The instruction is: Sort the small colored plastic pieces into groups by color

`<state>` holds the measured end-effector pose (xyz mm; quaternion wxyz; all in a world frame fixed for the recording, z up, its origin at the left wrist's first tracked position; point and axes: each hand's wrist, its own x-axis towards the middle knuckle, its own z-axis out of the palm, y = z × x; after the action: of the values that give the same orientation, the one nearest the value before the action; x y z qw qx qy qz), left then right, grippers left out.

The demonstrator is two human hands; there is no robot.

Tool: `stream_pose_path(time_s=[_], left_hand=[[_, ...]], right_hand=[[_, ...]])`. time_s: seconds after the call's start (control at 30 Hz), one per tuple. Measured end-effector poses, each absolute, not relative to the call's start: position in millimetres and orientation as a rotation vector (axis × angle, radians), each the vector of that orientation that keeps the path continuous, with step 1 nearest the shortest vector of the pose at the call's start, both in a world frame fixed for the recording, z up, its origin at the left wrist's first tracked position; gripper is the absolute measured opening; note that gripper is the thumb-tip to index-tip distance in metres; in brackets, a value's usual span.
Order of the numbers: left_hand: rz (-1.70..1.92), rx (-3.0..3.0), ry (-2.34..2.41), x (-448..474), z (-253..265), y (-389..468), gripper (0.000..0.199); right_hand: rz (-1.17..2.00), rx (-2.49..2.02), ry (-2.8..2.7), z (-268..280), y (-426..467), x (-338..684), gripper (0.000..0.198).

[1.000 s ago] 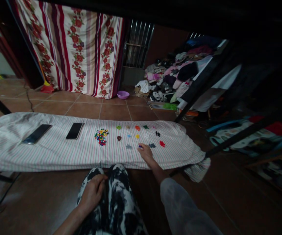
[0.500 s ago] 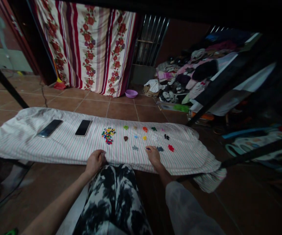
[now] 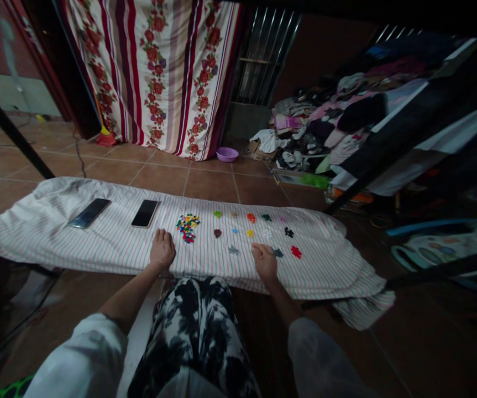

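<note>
My left hand (image 3: 162, 249) rests on the striped cloth below a phone, its fingers curled together, with nothing visible in them. My right hand (image 3: 265, 261) is closed in a pinch over the cloth; whatever is between its fingertips is too small to make out. Close beside it lie a dark grey-blue pile of small pieces (image 3: 278, 253), a yellow pile (image 3: 250, 233) and a grey pile (image 3: 233, 250). A red pile (image 3: 296, 252) is farther right. Between my hands, farther back, lies a mixed heap of colourful small pieces (image 3: 188, 228).
Two phones, one dark (image 3: 91, 213) and one light-edged (image 3: 145, 214), lie on the striped cloth (image 3: 114, 249) at left. More small piles, including brown (image 3: 217, 233) and black (image 3: 288, 232), form rows. Beyond are a purple basin (image 3: 227, 155) and heaped clothes (image 3: 321, 127).
My left hand has moved forward onto the cloth and turned palm down. My right hand stays near the same piles, still pinched; the dark bit seen at its fingertips no longer shows.
</note>
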<state>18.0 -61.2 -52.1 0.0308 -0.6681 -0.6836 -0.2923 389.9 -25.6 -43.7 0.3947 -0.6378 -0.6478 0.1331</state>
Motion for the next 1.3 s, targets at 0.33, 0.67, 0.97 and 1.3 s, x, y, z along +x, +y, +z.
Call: stream_pose_path(time_s=[0.33, 0.67, 0.97, 1.3], left_hand=[[-0.829, -1.919, -2.164, 21.3, -57.6, -63.6, 0.024], [-0.819, -1.907, -2.197, 23.1, -57.7, -64.7, 0.028], [-0.855, -1.908, -2.217, 23.9, -58.0, -64.7, 0.03], [-0.881, -1.891, -2.182, 24.0, -60.0, -64.4, 0.03]], right_hand=[[0.56, -1.36, -2.0, -32.4, -26.5, 280.5, 0.026], [0.591, -1.456, -2.203, -29.1, -6.9, 203.8, 0.028], [0.562, -1.662, -2.212, -20.2, -10.8, 190.8, 0.022], [0.439, -1.732, -2.265, -22.8, -12.1, 185.0, 0.018]])
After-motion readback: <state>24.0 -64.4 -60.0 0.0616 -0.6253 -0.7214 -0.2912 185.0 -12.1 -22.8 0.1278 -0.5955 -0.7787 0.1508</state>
